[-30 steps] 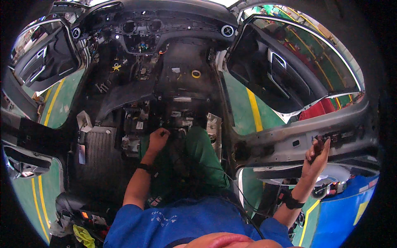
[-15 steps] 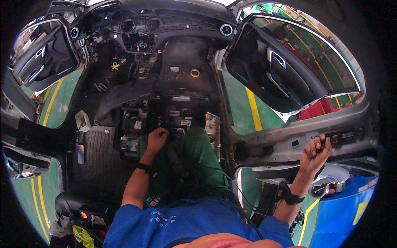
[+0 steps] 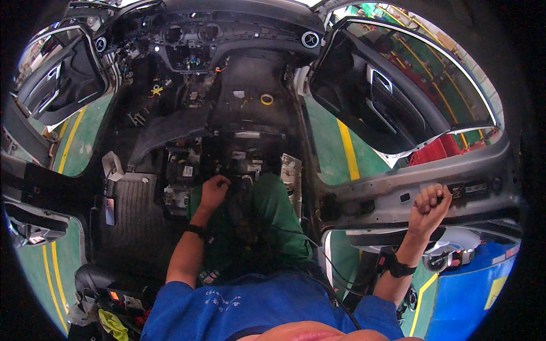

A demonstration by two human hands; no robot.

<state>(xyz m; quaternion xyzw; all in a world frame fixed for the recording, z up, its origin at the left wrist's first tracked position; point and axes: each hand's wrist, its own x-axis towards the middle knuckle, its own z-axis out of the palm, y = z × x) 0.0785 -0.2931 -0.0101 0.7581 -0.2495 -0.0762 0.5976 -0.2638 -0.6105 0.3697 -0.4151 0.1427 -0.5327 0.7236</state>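
Note:
My left hand rests by my green-trousered left knee, fingers curled, possibly round a small dark thing I cannot make out. My right hand is raised at the grey right-hand body pillar, fingers curled beside a dark metal fitting on it; what they hold, if anything, is hidden. I sit in a stripped car interior, my green trousers among exposed black floor modules. A silver shield lies right of my right leg.
Ahead are a stripped dashboard, a yellow tape roll and loose tools. Doors stand open left and right. A phone and white carton lie left, a yellow cloth lower left.
My right hand has shifted slightly left, its fingers curling further; the dark thing seen among them a second ago is no longer visible. My left hand has barely moved.

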